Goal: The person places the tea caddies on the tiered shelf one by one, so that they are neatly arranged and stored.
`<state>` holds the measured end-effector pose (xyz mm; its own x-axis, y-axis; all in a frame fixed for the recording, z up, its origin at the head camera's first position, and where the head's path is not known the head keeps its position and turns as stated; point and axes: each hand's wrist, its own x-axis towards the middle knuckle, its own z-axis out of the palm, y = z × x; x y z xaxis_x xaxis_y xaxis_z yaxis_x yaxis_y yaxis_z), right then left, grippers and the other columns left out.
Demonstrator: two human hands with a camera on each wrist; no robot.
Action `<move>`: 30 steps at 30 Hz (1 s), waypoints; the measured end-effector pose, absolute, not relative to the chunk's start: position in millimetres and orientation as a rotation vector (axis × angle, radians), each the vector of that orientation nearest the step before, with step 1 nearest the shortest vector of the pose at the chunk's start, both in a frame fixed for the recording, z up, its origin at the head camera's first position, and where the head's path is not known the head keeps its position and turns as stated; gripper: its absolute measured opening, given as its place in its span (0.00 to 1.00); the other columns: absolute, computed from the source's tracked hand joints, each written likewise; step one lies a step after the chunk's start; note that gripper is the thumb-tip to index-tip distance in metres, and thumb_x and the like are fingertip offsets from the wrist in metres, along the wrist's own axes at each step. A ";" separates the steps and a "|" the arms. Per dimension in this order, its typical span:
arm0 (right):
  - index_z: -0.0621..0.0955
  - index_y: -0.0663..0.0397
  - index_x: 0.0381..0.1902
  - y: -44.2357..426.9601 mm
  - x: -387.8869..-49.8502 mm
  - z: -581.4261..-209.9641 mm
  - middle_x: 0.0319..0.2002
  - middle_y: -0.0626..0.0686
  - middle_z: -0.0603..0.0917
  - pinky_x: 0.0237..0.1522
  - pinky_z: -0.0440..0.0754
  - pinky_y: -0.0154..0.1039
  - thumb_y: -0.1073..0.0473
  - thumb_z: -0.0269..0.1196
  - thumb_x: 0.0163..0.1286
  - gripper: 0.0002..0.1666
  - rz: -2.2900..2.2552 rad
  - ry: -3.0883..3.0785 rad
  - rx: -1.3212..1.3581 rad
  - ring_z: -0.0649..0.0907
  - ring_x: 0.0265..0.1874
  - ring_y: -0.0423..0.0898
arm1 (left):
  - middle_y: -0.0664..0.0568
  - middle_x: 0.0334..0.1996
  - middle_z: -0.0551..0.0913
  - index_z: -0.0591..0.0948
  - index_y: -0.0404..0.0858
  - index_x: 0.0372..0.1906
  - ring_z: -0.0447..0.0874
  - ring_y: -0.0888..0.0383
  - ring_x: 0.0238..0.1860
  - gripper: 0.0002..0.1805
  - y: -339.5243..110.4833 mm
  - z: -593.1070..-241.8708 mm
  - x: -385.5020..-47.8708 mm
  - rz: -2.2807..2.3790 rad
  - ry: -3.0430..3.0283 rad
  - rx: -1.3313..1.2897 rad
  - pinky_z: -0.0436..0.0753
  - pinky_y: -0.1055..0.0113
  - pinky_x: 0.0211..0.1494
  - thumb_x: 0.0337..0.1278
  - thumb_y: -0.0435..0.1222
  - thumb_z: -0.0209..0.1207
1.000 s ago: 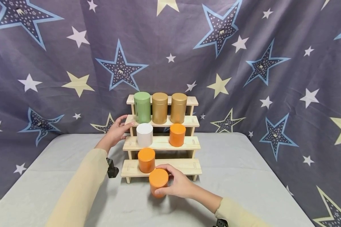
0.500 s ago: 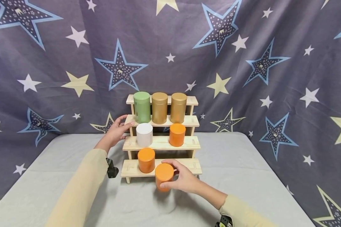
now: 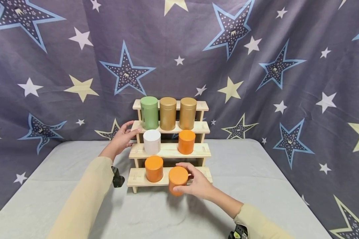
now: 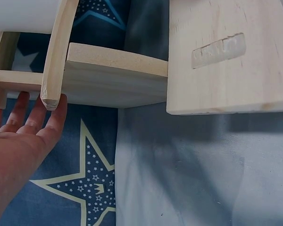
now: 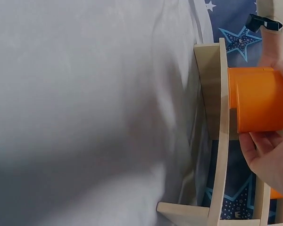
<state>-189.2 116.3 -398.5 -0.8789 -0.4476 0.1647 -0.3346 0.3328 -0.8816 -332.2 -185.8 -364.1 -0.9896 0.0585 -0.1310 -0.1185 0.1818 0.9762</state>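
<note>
A wooden stepped shelf (image 3: 203, 151) stands against the curtain. My left hand (image 3: 119, 139) holds its left end at the second step from the top, and in the left wrist view the fingers (image 4: 52, 125) lie against the wood, some tips hidden. With thumb and fingers, my right hand (image 3: 198, 184) grips an orange tin (image 3: 178, 181) upright just in front of the lowest board, clear of the table. Another orange tin (image 3: 154, 169) sits on that board to its left. In the right wrist view, the held tin (image 5: 264, 101) partly covers the one behind.
Higher on the shelf are a white tin (image 3: 152, 142) and an orange tin (image 3: 186, 142), with a green tin (image 3: 149, 114) and two gold tins (image 3: 168, 114) above them. A grey cloth (image 3: 137, 215) covers the table. A star-patterned curtain (image 3: 179, 79) hangs behind and at the sides.
My right hand has carried the orange tin rightward and up, towards the right part of the lowest board. The left hand stays on the shelf.
</note>
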 end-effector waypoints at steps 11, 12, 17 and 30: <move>0.68 0.50 0.62 128.9 -205.4 -417.3 0.50 0.53 0.77 0.46 0.78 0.37 0.59 0.75 0.48 0.44 -1.677 2.533 -0.654 0.78 0.44 0.45 | 0.39 0.73 0.51 0.43 0.50 0.74 0.54 0.42 0.71 0.44 -185.9 -362.7 -332.5 1.920 2.312 -0.069 0.61 0.41 0.68 0.61 0.49 0.56; 0.68 0.50 0.62 129.6 -205.9 -417.2 0.50 0.54 0.77 0.46 0.78 0.37 0.60 0.75 0.48 0.43 -1.676 2.542 -0.638 0.77 0.44 0.44 | 0.39 0.73 0.51 0.43 0.50 0.74 0.54 0.42 0.71 0.44 -185.7 -362.9 -332.8 1.920 2.310 -0.068 0.61 0.42 0.68 0.61 0.49 0.56; 0.69 0.55 0.61 131.7 -209.4 -418.0 0.51 0.57 0.77 0.45 0.79 0.41 0.65 0.74 0.48 0.42 -1.689 2.577 -0.551 0.77 0.42 0.45 | 0.39 0.73 0.51 0.43 0.50 0.74 0.54 0.42 0.71 0.44 -185.7 -362.5 -332.7 1.917 2.315 -0.073 0.62 0.42 0.68 0.61 0.49 0.56; 0.71 0.47 0.60 135.1 -215.8 -425.8 0.47 0.51 0.78 0.45 0.77 0.39 0.58 0.76 0.46 0.42 -1.795 2.622 -0.473 0.76 0.42 0.44 | 0.39 0.73 0.49 0.43 0.51 0.74 0.53 0.42 0.72 0.45 -186.4 -362.1 -332.1 1.892 2.331 -0.088 0.60 0.41 0.68 0.60 0.50 0.56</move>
<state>-215.8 135.1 -425.8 -0.9541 -0.2004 0.2225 -0.2800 0.3331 -0.9004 -332.1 -186.4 -362.1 -0.9887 0.0418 -0.1438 -0.1321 0.2086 0.9690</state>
